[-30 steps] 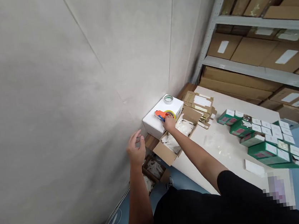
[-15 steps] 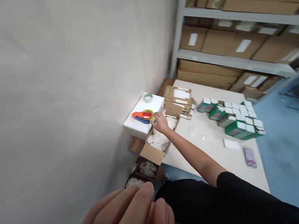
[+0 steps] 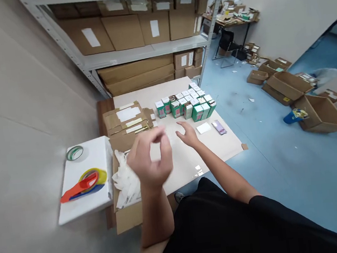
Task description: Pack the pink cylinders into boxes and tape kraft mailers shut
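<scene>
My left hand (image 3: pixel 150 159) is raised over the near side of the table, blurred. Its thumb and forefinger curl round into a ring, with no object visible in it. My right hand (image 3: pixel 188 135) is over the table, thumb and fingers apart, holding nothing. Beyond it stand several green and white small boxes (image 3: pixel 176 109) in a cluster. A white card (image 3: pixel 203 128) lies to its right, next to a pixelated purple item (image 3: pixel 219 127). Left of my left hand, an open carton (image 3: pixel 129 220) holds crumpled white material (image 3: pixel 126 184) that looks like gloves or plastic.
A white foam box (image 3: pixel 88 208) carries an orange tape dispenser (image 3: pixel 79 187), a yellow tape roll (image 3: pixel 101 175) and another roll (image 3: pixel 74 153). Flattened cardboard (image 3: pixel 117 128) lies on the table (image 3: pixel 176 166). Shelving (image 3: pixel 148 52) with cartons stands behind; open cartons (image 3: pixel 322 113) are on the floor.
The view has swung right. My right hand has left the tape on the foam box and is over the table. My left hand has gone from close to the camera to above the table.
</scene>
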### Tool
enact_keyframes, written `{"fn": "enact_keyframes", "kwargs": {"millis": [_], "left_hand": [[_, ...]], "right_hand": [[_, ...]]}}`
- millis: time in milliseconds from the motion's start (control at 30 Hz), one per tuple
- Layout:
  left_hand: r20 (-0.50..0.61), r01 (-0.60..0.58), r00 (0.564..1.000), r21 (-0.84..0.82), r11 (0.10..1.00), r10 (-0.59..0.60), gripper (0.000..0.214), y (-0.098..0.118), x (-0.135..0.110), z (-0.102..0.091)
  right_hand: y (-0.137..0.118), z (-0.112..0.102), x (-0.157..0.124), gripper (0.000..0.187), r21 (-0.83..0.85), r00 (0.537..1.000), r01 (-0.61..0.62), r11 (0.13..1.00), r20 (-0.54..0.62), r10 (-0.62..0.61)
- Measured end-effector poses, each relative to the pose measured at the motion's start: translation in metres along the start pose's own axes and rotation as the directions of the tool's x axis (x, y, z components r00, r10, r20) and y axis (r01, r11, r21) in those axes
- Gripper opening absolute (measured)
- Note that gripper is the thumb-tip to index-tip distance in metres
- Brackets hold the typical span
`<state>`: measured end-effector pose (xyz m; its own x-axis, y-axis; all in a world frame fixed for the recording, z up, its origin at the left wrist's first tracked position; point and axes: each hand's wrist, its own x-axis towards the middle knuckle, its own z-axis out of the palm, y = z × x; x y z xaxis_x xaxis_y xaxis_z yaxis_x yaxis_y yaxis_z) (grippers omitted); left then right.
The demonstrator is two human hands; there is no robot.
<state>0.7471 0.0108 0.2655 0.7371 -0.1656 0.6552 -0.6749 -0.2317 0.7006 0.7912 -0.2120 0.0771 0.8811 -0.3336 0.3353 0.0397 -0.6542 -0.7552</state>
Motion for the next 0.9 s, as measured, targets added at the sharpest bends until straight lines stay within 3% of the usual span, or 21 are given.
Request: {"fn": "enact_keyframes", "kwargs": {"millis": [100,200,267,367,467,600,767,833,900], "left_hand": [[0.159,0.129,0.980,-0.061,0.990,-0.118,0.045,-0.075,0.035,0.077],[0.266,0.368,0.903,-0.074,0.927,-0.337,0.050,-0.144,0.024,0.147],[0.309,0.507,0.827,-0.048,0.861,-0.469,0.056,-0.173,0.009,0.186],[0.361,0.624,0.720,0.038,0.780,-0.593,0.061,-0.193,-0.007,0.234],[0.411,0.657,0.641,0.144,0.740,-0.649,0.061,-0.204,-0.009,0.281],[0.497,0.614,0.569,0.274,0.740,-0.656,0.059,-0.223,0.003,0.354],[0.596,0.505,0.483,0.409,0.760,-0.642,0.066,-0.247,0.019,0.450],[0.605,0.463,0.426,0.493,0.736,-0.673,0.070,-0.256,0.020,0.474],[0.593,0.443,0.375,0.561,0.699,-0.713,0.073,-0.266,0.015,0.484]], "right_hand": [[0.040,-0.029,-0.006,0.053,0.062,0.982,-0.178,0.982,-0.052,0.182],[0.079,-0.050,-0.007,0.055,0.149,0.942,-0.319,0.936,-0.054,0.330],[0.108,-0.062,-0.001,0.057,0.198,0.920,-0.379,0.904,-0.031,0.392],[0.155,-0.077,0.021,0.060,0.224,0.894,-0.436,0.871,0.002,0.447],[0.205,-0.087,0.051,0.062,0.179,0.887,-0.457,0.871,0.013,0.462],[0.260,-0.092,0.088,0.064,0.113,0.896,-0.443,0.889,0.043,0.441],[0.305,-0.094,0.110,0.067,0.115,0.898,-0.437,0.892,0.111,0.425],[0.318,-0.093,0.113,0.069,0.124,0.887,-0.454,0.882,0.152,0.435],[0.327,-0.090,0.115,0.070,0.120,0.866,-0.485,0.866,0.204,0.457]]}}
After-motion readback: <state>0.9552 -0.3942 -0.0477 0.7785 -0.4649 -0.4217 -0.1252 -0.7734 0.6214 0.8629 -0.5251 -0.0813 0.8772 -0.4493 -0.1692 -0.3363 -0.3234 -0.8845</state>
